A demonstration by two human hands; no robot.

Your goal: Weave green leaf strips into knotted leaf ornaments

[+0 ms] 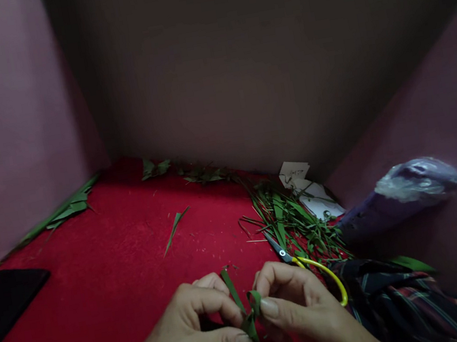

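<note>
Both hands meet at the bottom middle of the head view over a red cloth surface (118,271). My left hand (194,331) pinches a narrow green leaf strip (249,314) between thumb and forefinger. My right hand (297,305) pinches the same strip from the right, where it curls into a small loop. One end of the strip sticks up between the hands and another runs down toward the bottom edge. Small scissors with yellow handles (315,267) lie just right of my right hand.
A heap of cut green leaf scraps (293,221) lies behind the scissors, with white paper (300,179) beyond. Loose leaves (68,209) lie along the left wall. A flat black object (0,302) lies at far left. Plaid cloth (408,304) and a purple bundle (402,191) are at right.
</note>
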